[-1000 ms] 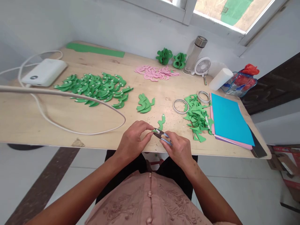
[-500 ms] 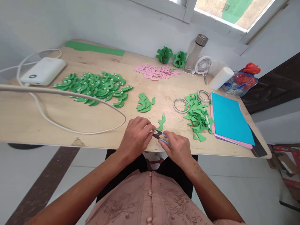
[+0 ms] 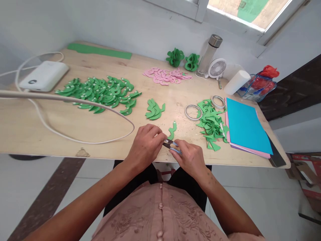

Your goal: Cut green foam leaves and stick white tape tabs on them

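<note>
My right hand (image 3: 190,155) grips a pair of thread snips (image 3: 173,145) with blue handles and dark blades, which point left toward my other hand. The blades are spread apart. My left hand (image 3: 148,142) is closed in a pinch at the blade tips; a small pale bit shows there, but I cannot make out what the fingers hold. Just beyond both hands lies a wavy green paper cutout (image 3: 173,130) with a white patch at its far end. A small stack of green cutouts (image 3: 154,109) sits farther up the table.
A large pile of green cutouts (image 3: 100,93) lies left, pink cutouts (image 3: 167,76) at the back. Green scraps (image 3: 212,122), tape rolls (image 3: 193,112) and blue paper (image 3: 247,127) are right. A white cable (image 3: 110,108) loops over the left side. A bottle (image 3: 209,55) and fan (image 3: 217,68) stand behind.
The view has shifted very slightly. Both hands and the snips keep nearly the same position, with the blades still apart at my left fingertips.
</note>
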A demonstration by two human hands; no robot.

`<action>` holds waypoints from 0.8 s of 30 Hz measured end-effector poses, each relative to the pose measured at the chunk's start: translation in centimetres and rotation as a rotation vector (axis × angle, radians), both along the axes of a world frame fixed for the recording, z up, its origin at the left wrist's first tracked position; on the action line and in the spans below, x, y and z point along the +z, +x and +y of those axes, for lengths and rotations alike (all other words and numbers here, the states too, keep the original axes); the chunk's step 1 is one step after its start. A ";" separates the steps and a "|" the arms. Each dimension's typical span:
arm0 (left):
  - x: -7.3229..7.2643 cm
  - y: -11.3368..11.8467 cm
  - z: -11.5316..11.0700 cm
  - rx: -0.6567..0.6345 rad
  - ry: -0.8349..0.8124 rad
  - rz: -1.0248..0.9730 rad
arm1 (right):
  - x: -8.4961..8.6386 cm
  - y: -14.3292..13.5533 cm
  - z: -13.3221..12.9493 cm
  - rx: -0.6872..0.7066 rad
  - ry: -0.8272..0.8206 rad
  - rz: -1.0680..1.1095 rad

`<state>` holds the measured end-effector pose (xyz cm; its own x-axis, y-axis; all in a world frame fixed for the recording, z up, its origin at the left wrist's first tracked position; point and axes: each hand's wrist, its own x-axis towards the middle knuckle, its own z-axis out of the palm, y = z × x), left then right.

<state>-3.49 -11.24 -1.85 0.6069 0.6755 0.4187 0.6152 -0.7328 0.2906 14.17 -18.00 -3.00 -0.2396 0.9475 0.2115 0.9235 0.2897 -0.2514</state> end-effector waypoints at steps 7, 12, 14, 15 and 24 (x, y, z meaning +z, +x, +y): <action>0.1 0.0 0.1 -0.026 -0.047 -0.012 | 0.1 0.0 0.2 -0.002 -0.018 -0.031; 0.2 0.1 0.1 -0.033 -0.051 0.015 | 0.1 0.0 0.2 -0.006 -0.031 -0.042; 0.2 0.1 0.1 -0.037 -0.048 0.026 | 0.2 -0.1 0.2 -0.007 -0.033 -0.050; 0.2 0.1 0.1 -0.039 -0.046 0.031 | 0.2 -0.1 0.1 -0.007 -0.034 -0.053; 0.0 0.3 0.1 -0.045 -0.044 0.029 | 0.2 -0.1 0.2 -0.008 -0.037 -0.057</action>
